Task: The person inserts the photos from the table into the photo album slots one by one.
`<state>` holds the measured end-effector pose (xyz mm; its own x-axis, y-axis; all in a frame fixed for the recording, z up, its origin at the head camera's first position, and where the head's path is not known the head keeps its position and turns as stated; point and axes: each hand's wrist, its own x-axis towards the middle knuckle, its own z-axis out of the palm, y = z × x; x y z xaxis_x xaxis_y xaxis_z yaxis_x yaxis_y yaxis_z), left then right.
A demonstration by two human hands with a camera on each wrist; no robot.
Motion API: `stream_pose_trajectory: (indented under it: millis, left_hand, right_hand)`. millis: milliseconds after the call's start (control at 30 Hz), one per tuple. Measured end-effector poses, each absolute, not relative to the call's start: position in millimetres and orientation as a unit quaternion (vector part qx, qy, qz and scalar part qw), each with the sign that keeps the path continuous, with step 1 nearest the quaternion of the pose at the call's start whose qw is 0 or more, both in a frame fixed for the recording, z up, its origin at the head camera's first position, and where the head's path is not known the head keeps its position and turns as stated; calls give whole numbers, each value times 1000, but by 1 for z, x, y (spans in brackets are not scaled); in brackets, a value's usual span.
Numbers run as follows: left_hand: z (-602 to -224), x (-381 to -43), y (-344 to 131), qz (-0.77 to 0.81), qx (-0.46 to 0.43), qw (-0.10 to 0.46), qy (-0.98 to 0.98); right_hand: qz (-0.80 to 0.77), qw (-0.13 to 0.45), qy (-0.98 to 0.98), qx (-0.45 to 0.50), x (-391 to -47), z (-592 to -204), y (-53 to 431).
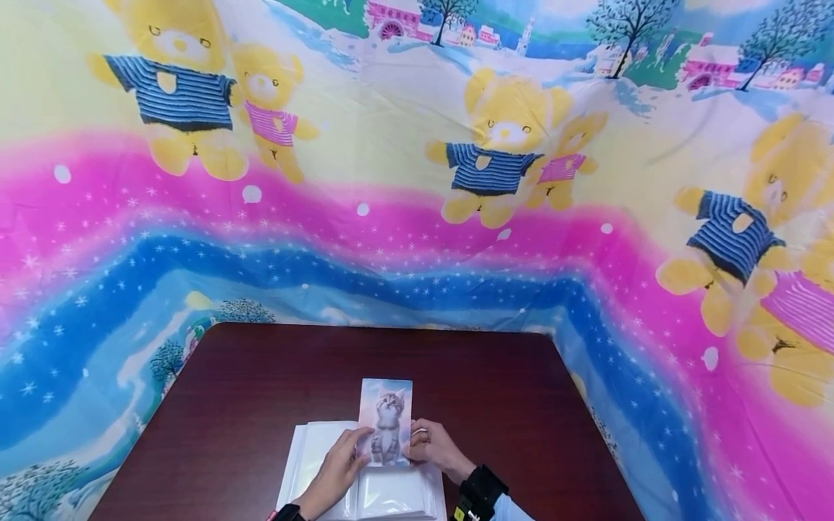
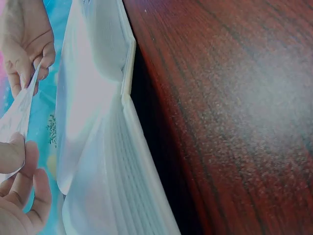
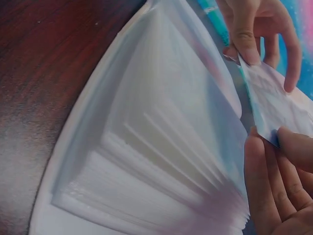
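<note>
A photo card (image 1: 386, 423) with a grey kitten on a pastel ground is held upright between both hands in the head view. My left hand (image 1: 340, 463) pinches its lower left edge, and my right hand (image 1: 438, 447) pinches the lower right edge. Below the card lies an open album (image 1: 391, 496) with clear plastic sleeves. The left wrist view shows the card (image 2: 22, 112) edge-on above the sleeves. In the right wrist view, thumb and fingers of both hands grip the card's (image 3: 279, 103) edge, beside the album's fanned pages (image 3: 161, 127).
A dark reddish-brown table (image 1: 260, 383) carries the album near its front edge. Behind and around it hangs a cloth (image 1: 391, 174) printed with yellow bears, snow and trees. A black band (image 1: 482, 492) sits on the right wrist.
</note>
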<state>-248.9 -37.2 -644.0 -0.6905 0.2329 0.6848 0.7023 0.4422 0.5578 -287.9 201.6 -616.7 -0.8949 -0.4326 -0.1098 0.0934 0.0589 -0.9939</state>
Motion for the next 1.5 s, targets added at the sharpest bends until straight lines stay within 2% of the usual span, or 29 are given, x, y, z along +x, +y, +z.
stream_pose_trajectory:
  millis: [333,500,667,800,967,1100,1300,1500]
  left_hand:
    - [-647,-240,-34,-458,-300,206,-811]
    - [-650,-238,-32,-450,-311,196,-814]
    - [-650,-239,-32,-358,-276,189,-872]
    - [-650,-244,-31,-259,-269,210,-904]
    - [-653,-255,-27,-195,-313,241,-898]
    - [-651,-259,-23,-171,-342,230,-895]
    - [-649,-260,-22,-163,-345,172,-908]
    - [-649,-259,-21,-149,-336,171,-914]
  right_hand:
    - [-653,154,734,-105,-305,-605,208]
    - [-652,138,736,-114,-314,-603,212]
    - [-652,101,744,-105,-328,-596,220]
    - [-642,69,758,-93,-338,-570,231]
    - [-640,42,760,-105,-342,-540,237]
    - [-654,47,748,-106,-346,-539,235]
    - [-672,77,731,-91,-350,-551,227]
    - [-688,61,719,-77,-359,-576,219]
